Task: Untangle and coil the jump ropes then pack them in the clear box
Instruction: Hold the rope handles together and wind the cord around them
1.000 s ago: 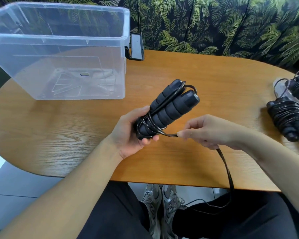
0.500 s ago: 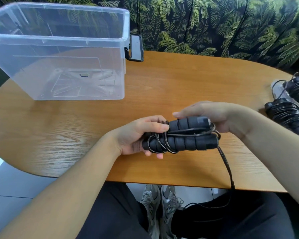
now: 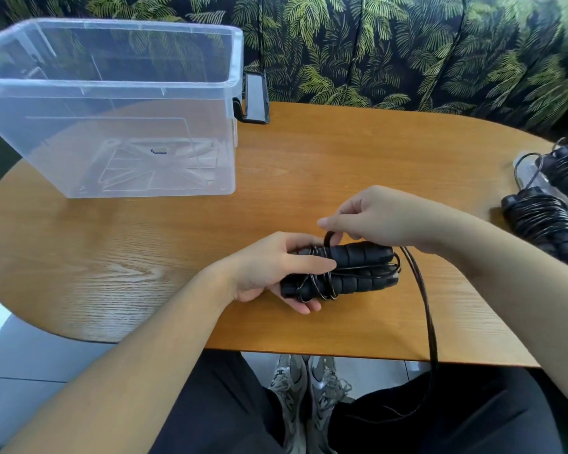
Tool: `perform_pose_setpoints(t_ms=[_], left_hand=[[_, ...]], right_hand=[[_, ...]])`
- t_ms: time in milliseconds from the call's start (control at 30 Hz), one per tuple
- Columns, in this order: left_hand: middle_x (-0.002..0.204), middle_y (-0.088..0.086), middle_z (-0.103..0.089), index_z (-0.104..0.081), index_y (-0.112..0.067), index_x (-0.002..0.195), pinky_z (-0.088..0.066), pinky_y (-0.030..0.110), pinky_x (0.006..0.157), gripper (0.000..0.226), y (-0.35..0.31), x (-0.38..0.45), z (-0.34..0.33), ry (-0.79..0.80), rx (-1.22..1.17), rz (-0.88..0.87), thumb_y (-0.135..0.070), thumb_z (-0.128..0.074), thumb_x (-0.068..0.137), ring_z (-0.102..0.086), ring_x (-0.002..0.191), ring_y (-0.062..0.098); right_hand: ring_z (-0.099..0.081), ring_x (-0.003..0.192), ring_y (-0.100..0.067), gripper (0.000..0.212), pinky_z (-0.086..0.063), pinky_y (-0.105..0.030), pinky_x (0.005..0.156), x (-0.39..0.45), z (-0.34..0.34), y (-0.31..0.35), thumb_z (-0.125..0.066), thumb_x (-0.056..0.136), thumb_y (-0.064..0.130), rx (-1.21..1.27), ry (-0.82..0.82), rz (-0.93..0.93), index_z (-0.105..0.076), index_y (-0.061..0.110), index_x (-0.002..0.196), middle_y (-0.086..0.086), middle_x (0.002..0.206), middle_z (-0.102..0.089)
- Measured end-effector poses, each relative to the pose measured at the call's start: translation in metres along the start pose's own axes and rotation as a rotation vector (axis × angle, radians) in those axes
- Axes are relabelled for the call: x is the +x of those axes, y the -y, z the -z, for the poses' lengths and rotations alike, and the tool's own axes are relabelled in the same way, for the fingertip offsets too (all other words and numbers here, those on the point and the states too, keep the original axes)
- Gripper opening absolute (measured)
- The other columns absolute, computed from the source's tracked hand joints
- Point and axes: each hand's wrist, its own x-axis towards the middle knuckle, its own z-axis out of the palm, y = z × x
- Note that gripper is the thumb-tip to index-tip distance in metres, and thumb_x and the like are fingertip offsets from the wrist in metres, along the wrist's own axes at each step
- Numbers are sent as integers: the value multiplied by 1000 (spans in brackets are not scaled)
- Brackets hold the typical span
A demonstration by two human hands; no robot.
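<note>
While the left hand (image 3: 269, 270) curls its fingers and thumb around the paired black foam handles (image 3: 358, 270), the right hand (image 3: 380, 221) pinches a loop of cord (image 3: 330, 237) above them. Slack rope (image 3: 428, 309) trails off the wooden table (image 3: 341, 158) toward the lap. Two wound ropes (image 3: 544, 221) lie at far right; the clear box (image 3: 112, 106) stands at back left.

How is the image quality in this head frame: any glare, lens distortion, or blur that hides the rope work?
Head view: white glare on the wooden table at left; wide-angle bending curves the clear box walls and table edge; the left hand, right hand and jump rope handles are reasonably sharp; the coiled ropes at the right edge look softer and are cut off.
</note>
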Motion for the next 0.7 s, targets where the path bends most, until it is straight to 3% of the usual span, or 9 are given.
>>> perform_pose_setpoints(t_ms=[100,200,300,433,567,700], left_hand=[[112,26,-71,-63,-13,123,-65,42,67,40,2,0,0,-78,-78,-33,-27,-73,87,-73,89,42],[111,28,-71,-58,-8,125,-64,44,66,33,4,2,-1,-167,-214,-88,-21,-68,95,-72,89,44],[109,23,-73,-59,-7,125,-61,38,64,29,4,2,-1,-250,-409,-133,-19,-62,98,-72,87,40],[99,17,-73,-62,-6,122,-55,28,53,31,5,0,3,-318,-581,-152,-24,-58,97,-69,71,30],[88,13,-72,-65,-6,113,-50,24,47,28,7,2,-1,-355,-612,-174,-26,-58,96,-65,63,24],[89,11,-70,-65,-6,117,-48,22,45,46,10,0,1,-308,-584,-211,-39,-66,85,-62,64,21]], right_hand=[[-43,42,-4,31,-37,-23,54,-9,2,3,-52,100,49,-99,-59,64,-75,29,98,6,59,-56],[-50,43,2,22,-36,-17,49,-12,1,0,-54,101,41,58,-114,97,-60,30,120,8,66,-60],[-42,46,-7,20,-33,-22,44,-12,-10,-4,-53,101,44,205,-119,83,-55,26,111,7,63,-59],[-31,45,-10,35,-26,-21,41,-14,-23,-16,-48,102,47,300,-67,36,-69,21,91,10,52,-44],[-23,49,-11,36,-19,-23,45,-23,-38,-32,-45,104,43,535,69,45,-71,19,99,7,56,-36],[-23,53,-11,33,-19,-24,48,-24,-47,-38,-42,107,38,580,123,60,-67,17,103,5,62,-36]])
